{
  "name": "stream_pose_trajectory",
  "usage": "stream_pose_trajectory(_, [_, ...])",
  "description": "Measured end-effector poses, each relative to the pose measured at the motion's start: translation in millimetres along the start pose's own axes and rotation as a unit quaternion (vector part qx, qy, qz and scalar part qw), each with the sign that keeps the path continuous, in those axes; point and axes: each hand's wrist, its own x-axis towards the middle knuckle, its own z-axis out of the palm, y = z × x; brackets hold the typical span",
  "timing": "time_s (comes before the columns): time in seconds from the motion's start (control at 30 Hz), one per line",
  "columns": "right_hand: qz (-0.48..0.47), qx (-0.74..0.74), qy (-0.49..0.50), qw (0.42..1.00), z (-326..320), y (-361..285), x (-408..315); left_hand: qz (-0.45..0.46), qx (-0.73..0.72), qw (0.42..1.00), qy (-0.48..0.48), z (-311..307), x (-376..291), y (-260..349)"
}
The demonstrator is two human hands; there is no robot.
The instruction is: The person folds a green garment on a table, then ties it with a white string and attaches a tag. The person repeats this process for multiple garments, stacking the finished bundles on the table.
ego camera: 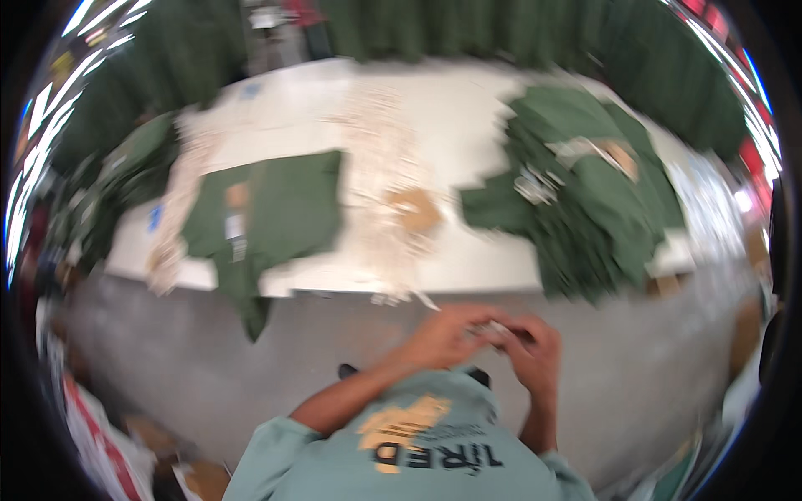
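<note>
My left hand (448, 335) and my right hand (532, 351) meet in front of my torso, just off the table's near edge. Between their fingers is a small whitish item, too blurred to name. On the white table (463, 263), left of my hands, a green garment (294, 200) lies flat, with a brown tag (237, 195) and a white label on it; one end hangs over the edge. Cream-coloured strings (376, 144) run across the middle, a brown card piece (415, 210) among them. A pile of green garments (583, 206) lies at the right.
More green garments (135, 160) are heaped at the far left. Clear plastic bags (708, 200) lie at the right end. Green hanging fabric (438, 28) lines the far side. Cardboard boxes (207, 479) and a white bag with a red stripe stand at lower left.
</note>
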Motion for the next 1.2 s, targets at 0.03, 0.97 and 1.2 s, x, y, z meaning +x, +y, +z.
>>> stream_pose_trajectory(0.03, [0.007, 0.025, 0.013, 1.000, 4, 2, 1, -0.004, 0.043, 0.998, 0.036, 2, -2, -1])
stream_pose_trajectory(0.97, [-0.332, -0.133, -0.126, 0.925, 18, -10, 17, -0.053, -0.325, 0.941, 0.076, 1, -32, -43])
stream_pose_trajectory(1.2, [-0.137, -0.067, -0.131, 0.980, 19, -4, 20, -0.119, -0.225, 0.960, 0.112, -11, -27, -31])
